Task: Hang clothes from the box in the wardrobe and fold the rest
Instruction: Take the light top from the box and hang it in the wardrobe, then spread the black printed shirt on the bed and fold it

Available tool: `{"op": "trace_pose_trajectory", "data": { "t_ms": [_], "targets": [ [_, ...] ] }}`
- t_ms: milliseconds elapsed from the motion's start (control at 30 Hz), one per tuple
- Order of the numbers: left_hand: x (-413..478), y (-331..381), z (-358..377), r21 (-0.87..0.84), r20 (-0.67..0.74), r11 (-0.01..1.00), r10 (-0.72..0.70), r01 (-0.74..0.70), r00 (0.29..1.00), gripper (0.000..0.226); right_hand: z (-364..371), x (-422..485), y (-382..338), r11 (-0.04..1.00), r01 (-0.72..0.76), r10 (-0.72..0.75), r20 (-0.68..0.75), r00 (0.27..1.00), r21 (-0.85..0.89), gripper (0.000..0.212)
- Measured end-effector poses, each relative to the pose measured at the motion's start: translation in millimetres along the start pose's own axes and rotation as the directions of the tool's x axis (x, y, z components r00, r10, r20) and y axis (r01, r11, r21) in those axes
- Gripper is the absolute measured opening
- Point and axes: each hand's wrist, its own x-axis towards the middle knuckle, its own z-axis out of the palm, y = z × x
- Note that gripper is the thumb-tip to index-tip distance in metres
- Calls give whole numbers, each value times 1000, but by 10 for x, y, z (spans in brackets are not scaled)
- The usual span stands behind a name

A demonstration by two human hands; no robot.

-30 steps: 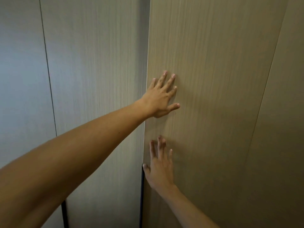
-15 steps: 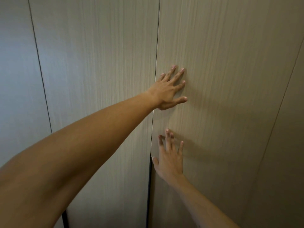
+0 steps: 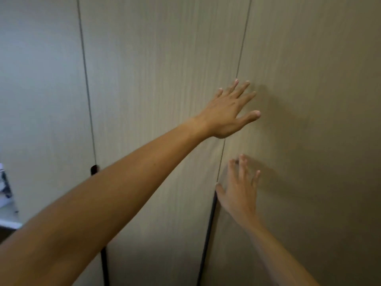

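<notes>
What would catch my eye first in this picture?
Two bare hands lie spread flat on a pale wood-grain wardrobe door. The left hand is the higher one, at the end of a long outstretched arm, and the right hand is just below it. Both sit by the seam between two panels, where a dark handle strip runs down.
</notes>
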Motion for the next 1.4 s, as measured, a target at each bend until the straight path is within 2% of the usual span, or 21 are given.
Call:
{"op": "trace_pose_trajectory", "data": {
  "t_ms": [33,67,133,167,233,267,400,600,700,833,1000,1167,1267,1400],
  "targets": [
    [-204,-77,-60,-52,-60,998,-46,43,997,68,-158,118,245,990,-141,141,-127,982,11,76],
    [-418,-172,-130,-100,-135,991,-98,85,986,66,-140,130,171,987,-156,158,-224,962,27,70],
    [-913,-433,-297,-182,-278,966,-230,184,933,59,54,157,-315,970,-41,108,-272,956,241,59],
    [-1185,-585,-400,-219,-338,948,-294,229,894,55,162,124,-707,940,-6,102,-267,958,341,55],
    [-1725,-833,-589,-252,-428,909,-412,332,804,46,401,169,-1208,856,149,-1,-286,958,496,50],
    [-2198,-1083,-761,-233,-473,877,-480,420,739,42,610,226,-1681,776,205,-54,-261,964,597,48],
    [-3121,-1290,-1026,-291,-587,794,-589,534,556,29,883,165,-2589,532,321,-180,-266,947,783,38],
    [-4603,-1637,-1375,-311,-649,564,-714,765,263,18,1299,44,-4209,253,173,-429,-50,902,952,36],
    [-5096,-1822,-1428,-305,-673,465,-723,831,157,13,1471,47,-4879,156,108,-518,-12,855,982,34],
    [-5581,-2182,-1380,-284,-687,382,-721,880,91,18,1708,82,-5703,79,-31,-593,72,802,996,35],
    [-5942,-2737,-1234,-298,-759,367,-651,881,15,21,2067,369,-6554,-9,-104,-667,72,741,995,36],
    [-6178,-3446,-1277,-372,-768,288,-629,882,-118,25,2332,789,-7339,-31,-103,-747,45,664,994,32],
    [-6330,-3970,-1390,-399,-756,243,-633,884,-168,25,2488,1003,-7876,-35,-121,-795,46,605,992,31],
    [-6597,-4650,-1540,-422,-736,211,-647,882,-198,24,2797,1207,-8589,-22,-119,-831,48,554,993,31]
  ]
}}
